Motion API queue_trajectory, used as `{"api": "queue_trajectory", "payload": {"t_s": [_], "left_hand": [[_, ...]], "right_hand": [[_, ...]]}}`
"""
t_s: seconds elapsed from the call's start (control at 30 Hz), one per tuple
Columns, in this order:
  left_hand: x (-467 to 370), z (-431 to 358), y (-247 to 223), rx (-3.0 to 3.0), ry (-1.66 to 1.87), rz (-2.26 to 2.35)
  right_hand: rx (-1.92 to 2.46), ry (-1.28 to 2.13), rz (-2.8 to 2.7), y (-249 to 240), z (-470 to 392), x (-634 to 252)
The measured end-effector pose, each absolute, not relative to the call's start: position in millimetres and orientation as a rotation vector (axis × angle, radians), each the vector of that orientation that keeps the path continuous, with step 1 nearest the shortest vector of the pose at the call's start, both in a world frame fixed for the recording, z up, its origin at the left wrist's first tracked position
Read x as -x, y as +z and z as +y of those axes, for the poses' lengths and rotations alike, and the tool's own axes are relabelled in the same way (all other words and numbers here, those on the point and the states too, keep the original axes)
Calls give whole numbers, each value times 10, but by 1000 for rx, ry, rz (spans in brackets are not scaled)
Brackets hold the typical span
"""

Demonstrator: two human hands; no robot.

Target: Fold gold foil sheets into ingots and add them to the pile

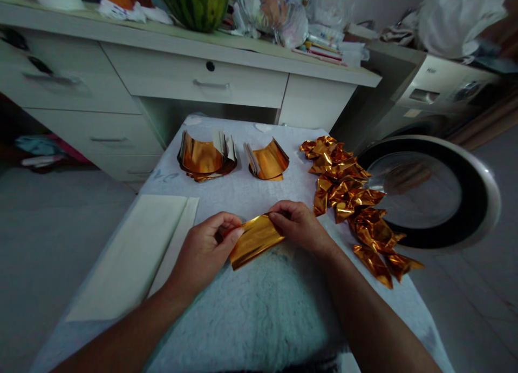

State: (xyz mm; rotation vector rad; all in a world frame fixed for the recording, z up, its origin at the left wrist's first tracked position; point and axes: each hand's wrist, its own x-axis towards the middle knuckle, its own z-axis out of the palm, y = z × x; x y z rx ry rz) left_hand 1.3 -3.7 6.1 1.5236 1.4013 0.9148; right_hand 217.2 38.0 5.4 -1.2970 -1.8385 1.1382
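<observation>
Gold foil strip (pixel 254 239) is lying slantwise between both hands, left hand (pixel 206 251) pinching its lower end, right hand (pixel 297 224) pinching the upper.

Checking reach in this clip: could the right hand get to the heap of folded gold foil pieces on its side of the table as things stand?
Probably yes. The heap of folded foil pieces lies just beside the right hand, with bare cloth between. But that hand, with the left hand, pinches a gold foil sheet, so it would have to let go first.
</observation>
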Motion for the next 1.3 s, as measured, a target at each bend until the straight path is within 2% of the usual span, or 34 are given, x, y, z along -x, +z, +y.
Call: {"api": "queue_trajectory", "payload": {"t_s": [0.4, 0.7, 0.9, 1.03, 1.3], "left_hand": [[10, -4, 17, -1951, 735, 1608], [-1, 50, -4, -2189, 573, 1612], [22, 74, -35, -2314, 627, 1597], [19, 97, -43, -2441, 681, 1458], [35, 147, -118, -2617, 484, 1171]], "right_hand": [[1556, 687, -2068, 108, 317, -1978], [1704, 592, -2122, 125, 309, -1880], [1759, 610, -2061, 85, 316, -1865], [1742, 584, -2064, 46, 322, -1873], [1721, 511, -2081, 1, 322, -1886]]}}
